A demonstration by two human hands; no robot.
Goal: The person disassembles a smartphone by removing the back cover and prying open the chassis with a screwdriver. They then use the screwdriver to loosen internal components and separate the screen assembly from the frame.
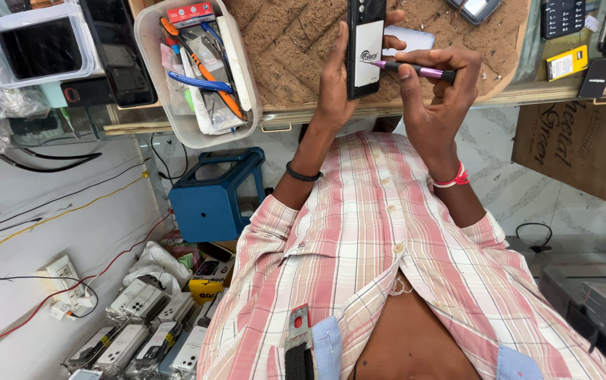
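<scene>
Now your left hand (332, 77) is gripping the black phone (366, 42) upright above the brown mat (282, 35). Your right hand (435, 91) is pinching a purple screwdriver (415, 70), tip touching its back; the cover is not yet opened.

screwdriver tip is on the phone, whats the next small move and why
Probably seat the purple screwdriver tip squarely before turning: the right hand holds it sideways against the black phone, which the left hand grips upright over the brown mat.
</scene>
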